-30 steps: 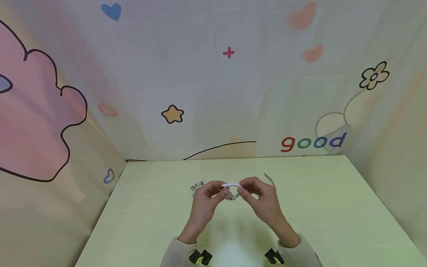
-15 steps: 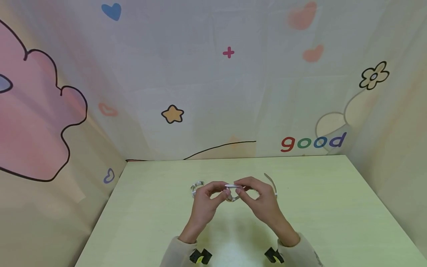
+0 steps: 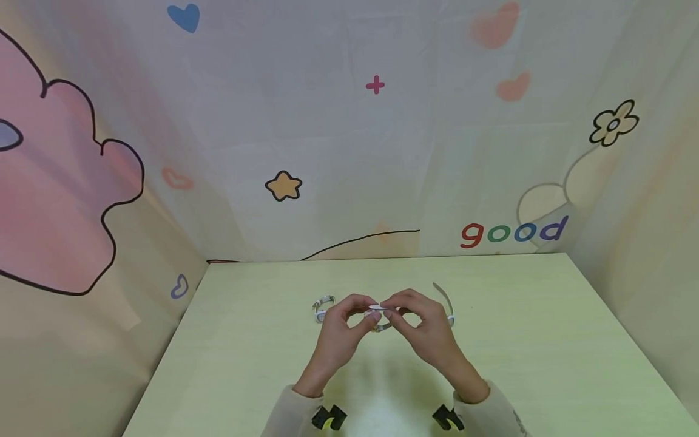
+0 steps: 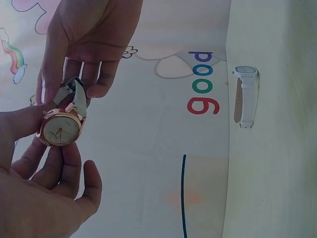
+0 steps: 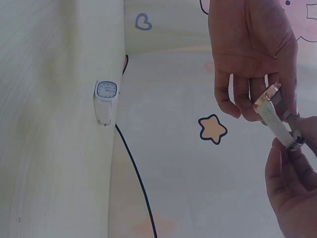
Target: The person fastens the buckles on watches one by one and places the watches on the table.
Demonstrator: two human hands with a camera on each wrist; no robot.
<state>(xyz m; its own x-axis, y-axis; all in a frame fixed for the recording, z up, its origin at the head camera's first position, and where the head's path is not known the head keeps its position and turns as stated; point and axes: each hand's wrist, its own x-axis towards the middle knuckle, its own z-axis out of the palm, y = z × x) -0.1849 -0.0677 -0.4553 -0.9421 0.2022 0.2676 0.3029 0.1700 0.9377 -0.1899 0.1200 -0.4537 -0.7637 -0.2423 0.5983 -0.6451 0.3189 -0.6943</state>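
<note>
A wristwatch with a rose-gold case [image 4: 61,130] and a white strap [image 5: 276,124] is held up between both hands above the table. My left hand [image 3: 340,331] grips it by the case, thumb on one side and fingers on the other. With thumb and fingertips, my right hand [image 3: 428,318] pinches the strap near its buckle [image 5: 295,141]. The strap is bent round into a loop, its ends close together. Fingers cover part of the strap in the head view, so I cannot tell whether the buckle is fastened.
On the table [image 3: 262,376], a white watch [image 3: 320,314] lies left of the hands with its strap curved. Another white watch [image 4: 247,94] lies to the right, its strap partly behind the right hand. A printed cloth [image 3: 327,121] forms the back wall.
The fingertips of both hands have drawn closer together on the strap, and the strap turns more edge-on. The other two watches stay put.
</note>
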